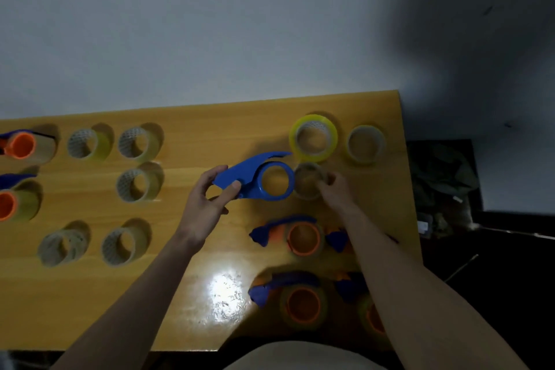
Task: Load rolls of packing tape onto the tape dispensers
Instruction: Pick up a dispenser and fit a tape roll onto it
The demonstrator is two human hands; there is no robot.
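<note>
My left hand (207,201) grips the handle end of a blue tape dispenser (255,179), held a little above the wooden table (210,135); its round ring is empty. Right beside that ring, my right hand (335,189) holds a clear tape roll (309,180) by its right rim. A yellow-tinted roll (313,137) and a pale roll (365,143) lie just behind them.
Several tape rolls (138,186) stand on the left half of the table. Loaded dispensers with orange cores lie at the far left (19,146) and at the near right (301,237). The table ends at the right, beside dark clutter (441,183) on the floor.
</note>
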